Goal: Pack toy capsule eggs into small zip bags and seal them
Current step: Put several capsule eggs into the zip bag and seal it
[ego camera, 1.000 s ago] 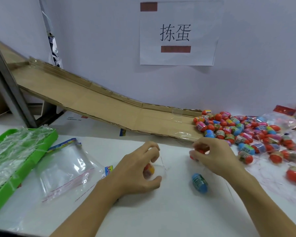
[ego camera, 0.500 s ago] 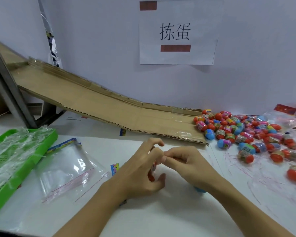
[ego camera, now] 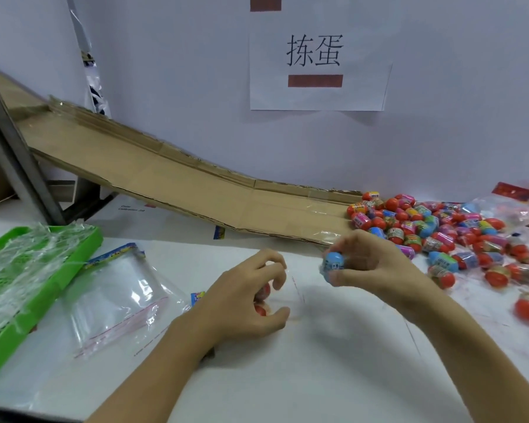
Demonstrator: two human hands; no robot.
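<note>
The left hand [ego camera: 245,303] is pinching a small clear bag [ego camera: 283,296] open mid-table, red eggs [ego camera: 261,299] already inside, so the right hand [ego camera: 376,270], fingers closed round a blue egg [ego camera: 334,264], is bringing it toward the mouth; the egg pile [ego camera: 440,236] is lying at the right edge

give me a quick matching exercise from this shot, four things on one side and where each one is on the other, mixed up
Things:
1. blue egg
2. green tray
3. egg pile
4. cardboard ramp

Places:
A. table's far left edge
B. sloping down along the back wall
C. pinched in the right hand
D. on the table at the right, by the ramp's foot

Pairs: 1-C, 2-A, 3-D, 4-B
</note>
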